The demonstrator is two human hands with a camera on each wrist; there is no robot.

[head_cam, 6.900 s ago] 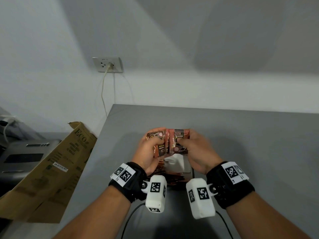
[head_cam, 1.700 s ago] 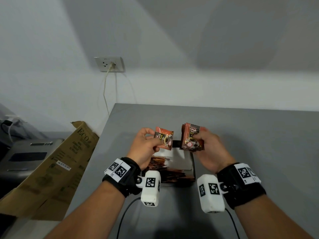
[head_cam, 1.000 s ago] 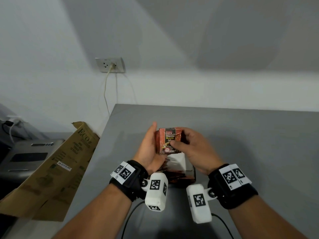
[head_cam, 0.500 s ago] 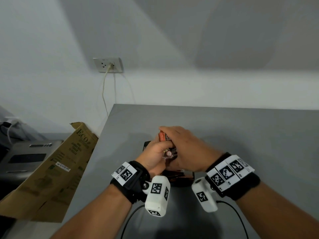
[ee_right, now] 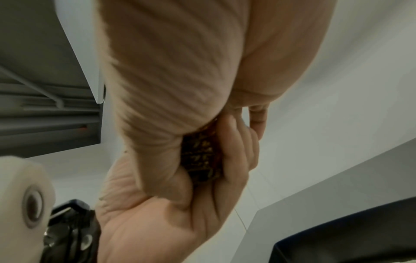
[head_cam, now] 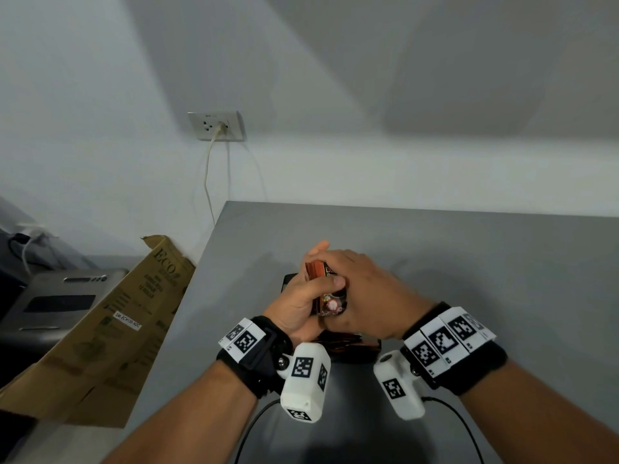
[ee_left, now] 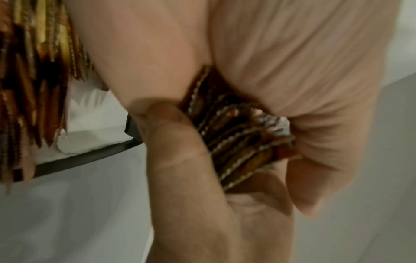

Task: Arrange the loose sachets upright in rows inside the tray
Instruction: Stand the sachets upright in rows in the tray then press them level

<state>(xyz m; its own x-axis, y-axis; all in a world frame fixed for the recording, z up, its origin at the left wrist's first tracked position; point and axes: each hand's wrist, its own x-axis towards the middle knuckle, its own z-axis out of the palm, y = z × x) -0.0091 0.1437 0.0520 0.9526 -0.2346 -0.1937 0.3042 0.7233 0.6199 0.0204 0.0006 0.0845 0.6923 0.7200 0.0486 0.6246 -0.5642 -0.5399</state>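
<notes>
A stack of several red-brown coffee sachets (head_cam: 322, 272) is clamped between both hands just above the black tray (head_cam: 287, 283). My left hand (head_cam: 311, 291) wraps it from the left, thumb across the front face. My right hand (head_cam: 363, 289) covers it from the right and top. The left wrist view shows the stack's serrated edges (ee_left: 236, 142) squeezed between palm and thumb. The right wrist view shows the stack (ee_right: 200, 156) enclosed by both hands. More sachets (ee_left: 33, 89) stand on edge in the tray (ee_left: 90, 158), over a white liner (ee_left: 90, 113). Most of the tray is hidden under the hands.
The tray sits near the left front of a grey table (head_cam: 485, 279). A flattened cardboard box (head_cam: 110, 329) leans off the table's left edge beside a grey machine (head_cam: 57, 299). A wall socket (head_cam: 216, 126) with a cord is behind. Bare table lies to the right.
The two hands, apart with separate sachets 1.7 s ago, joined them into one stack. My right hand then rolled over its top, and the stack sank toward the tray.
</notes>
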